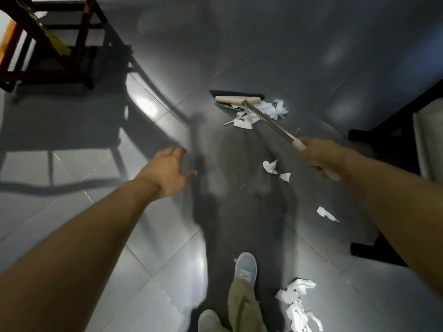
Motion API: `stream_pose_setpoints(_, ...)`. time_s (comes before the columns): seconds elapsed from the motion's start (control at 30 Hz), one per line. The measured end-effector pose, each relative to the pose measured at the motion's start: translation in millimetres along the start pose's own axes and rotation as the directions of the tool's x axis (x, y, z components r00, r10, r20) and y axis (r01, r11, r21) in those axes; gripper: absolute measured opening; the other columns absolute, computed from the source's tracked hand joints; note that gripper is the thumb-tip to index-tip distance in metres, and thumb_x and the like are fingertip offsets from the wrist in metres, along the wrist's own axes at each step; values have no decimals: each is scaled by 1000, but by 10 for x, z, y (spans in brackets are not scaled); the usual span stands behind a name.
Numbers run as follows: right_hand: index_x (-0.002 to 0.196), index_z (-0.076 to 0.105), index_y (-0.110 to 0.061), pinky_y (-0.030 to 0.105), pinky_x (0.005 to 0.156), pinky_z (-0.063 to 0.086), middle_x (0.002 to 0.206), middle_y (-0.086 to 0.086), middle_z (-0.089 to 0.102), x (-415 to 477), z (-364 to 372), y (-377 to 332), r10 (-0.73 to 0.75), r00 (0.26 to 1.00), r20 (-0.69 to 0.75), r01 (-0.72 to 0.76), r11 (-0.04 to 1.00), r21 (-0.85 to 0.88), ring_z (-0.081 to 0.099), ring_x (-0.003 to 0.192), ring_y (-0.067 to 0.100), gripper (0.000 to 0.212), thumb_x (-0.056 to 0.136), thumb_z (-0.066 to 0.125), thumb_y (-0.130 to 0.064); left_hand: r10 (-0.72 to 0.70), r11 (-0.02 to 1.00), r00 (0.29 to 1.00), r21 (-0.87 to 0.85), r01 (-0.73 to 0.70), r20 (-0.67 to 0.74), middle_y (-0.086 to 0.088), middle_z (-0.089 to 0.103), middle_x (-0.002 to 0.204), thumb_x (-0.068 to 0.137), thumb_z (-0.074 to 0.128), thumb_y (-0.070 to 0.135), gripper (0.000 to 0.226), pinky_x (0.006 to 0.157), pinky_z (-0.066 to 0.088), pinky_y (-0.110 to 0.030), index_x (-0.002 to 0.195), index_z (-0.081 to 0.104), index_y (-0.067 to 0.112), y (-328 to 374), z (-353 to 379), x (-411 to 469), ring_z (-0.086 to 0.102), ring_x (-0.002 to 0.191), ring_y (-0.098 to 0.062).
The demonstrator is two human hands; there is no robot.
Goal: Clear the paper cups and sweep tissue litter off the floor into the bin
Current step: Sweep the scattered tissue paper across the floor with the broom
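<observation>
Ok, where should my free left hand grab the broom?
Probably the bare metal shaft, between the right hand on the pale end sleeve and the broom head. It slants away leftward, so bring the left hand in from the left and wrap the fingers round it.

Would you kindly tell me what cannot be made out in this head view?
- Bin and paper cups: outside the head view's frame.
- Nearest tissue pile: cut off by the bottom edge.
- Right hand: its grip on the broom handle is hidden behind the hand itself and blurred.
</observation>
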State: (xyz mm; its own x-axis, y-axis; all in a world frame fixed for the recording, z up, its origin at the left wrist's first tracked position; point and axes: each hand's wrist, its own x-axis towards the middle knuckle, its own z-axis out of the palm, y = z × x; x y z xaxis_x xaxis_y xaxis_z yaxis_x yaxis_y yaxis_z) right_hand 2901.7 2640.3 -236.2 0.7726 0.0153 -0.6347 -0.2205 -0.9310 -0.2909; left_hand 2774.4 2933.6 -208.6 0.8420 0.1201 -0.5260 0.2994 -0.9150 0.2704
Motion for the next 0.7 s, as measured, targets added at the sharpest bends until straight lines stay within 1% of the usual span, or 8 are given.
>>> stream_pose_setpoints(0.1,132,49,-28,22,45,31,72,4,41,-427,168,359,54,998,42,-58,993,101,38,53,18,36,97,41,-24,33,999,999,15,-34,26,-8,27,152,93,50,44,69,113,21,-31,148,23,13,10,158,-276,23,140,-25)
stream_pose_setpoints(0.13,131,51,-29,22,44,31,70,3,41,-565,212,451,55,997,45,-60,992,111,37,51,17,36,96,43,-22,40,999,999,21,-41,33,-8,27,152,93,50,44,69,113,21,-32,148,23,13,8,196,-350,23,140,-25)
stream_pose_setpoints(0.2,128,54,-30,19,37,31,63,5,43,-841,274,579,75,997,34,-81,964,253,35,44,15,35,96,46,-18,48,999,998,20,-48,36,-8,29,152,92,51,44,69,114,22,-34,148,24,13,7,270,-473,25,140,-26)
stream_pose_setpoints(0.3,137,47,-35,17,32,32,53,6,41,-1140,352,671,96,995,39,-103,881,462,33,35,13,46,95,53,-16,75,997,997,23,-76,24,-10,33,149,91,53,43,69,112,23,-33,147,26,12,58,327,-606,29,137,-28)
stream_pose_setpoints(0.47,143,41,-31,16,31,32,58,7,41,-1200,440,555,118,993,5,-93,755,649,35,36,13,51,96,54,-16,79,996,997,30,-79,16,-9,32,149,92,52,44,68,112,23,-31,147,25,13,109,292,-637,28,138,-27)
stream_pose_setpoints(0.57,145,38,-27,15,29,32,58,7,42,-970,356,377,118,991,-65,-44,737,675,34,24,7,54,96,54,-15,51,998,999,36,-51,4,-8,30,151,92,52,45,69,113,22,-33,147,25,13,86,249,-576,25,139,-26)
stream_pose_setpoints(0.63,144,39,-27,15,29,33,61,6,47,-688,236,296,120,985,-126,-16,784,621,37,24,7,53,94,54,-16,38,999,999,39,-38,-4,-8,30,151,92,52,43,68,112,21,-30,147,25,13,79,225,-538,25,139,-26)
stream_pose_setpoints(0.7,143,42,-28,15,29,35,72,7,54,-399,75,240,137,974,-181,-18,841,541,43,26,9,52,93,55,-20,24,999,1000,39,-24,-6,-9,29,151,93,51,42,66,111,21,-28,147,25,13,76,201,-492,25,139,-26)
